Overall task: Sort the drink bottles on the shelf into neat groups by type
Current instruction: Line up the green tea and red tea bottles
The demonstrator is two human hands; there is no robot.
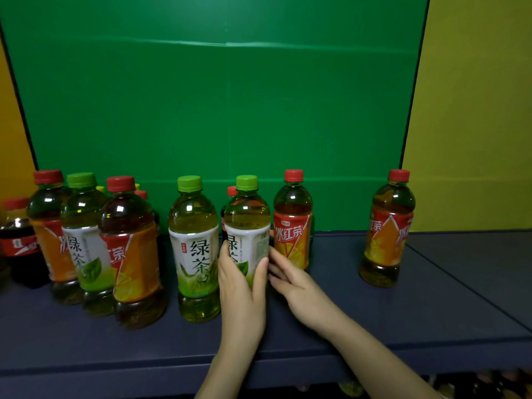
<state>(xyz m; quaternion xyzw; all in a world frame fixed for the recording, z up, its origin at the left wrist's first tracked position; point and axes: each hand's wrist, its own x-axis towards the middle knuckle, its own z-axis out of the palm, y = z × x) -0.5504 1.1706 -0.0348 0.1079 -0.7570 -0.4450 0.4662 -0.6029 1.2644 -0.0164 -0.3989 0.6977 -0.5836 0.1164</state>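
My left hand (242, 286) grips a green tea bottle (248, 226) with a green cap, upright at the middle of the dark shelf (374, 318). My right hand (290, 279) touches that bottle's right side with straight fingers. Another green tea bottle (195, 249) stands just to its left. An iced red tea bottle (293, 223) with a red cap stands just right of my hands, and another (388, 228) stands alone far right. At the left, a mixed cluster holds red tea bottles (131, 249), a green tea bottle (85, 240) and a cola bottle (18, 240).
A green back panel (216, 110) closes the shelf behind the bottles, with yellow side walls (475, 110). A small red-capped bottle (231, 194) hides behind the held one. More caps peek out behind the left cluster. Bare shelf lies between the two right-hand red tea bottles.
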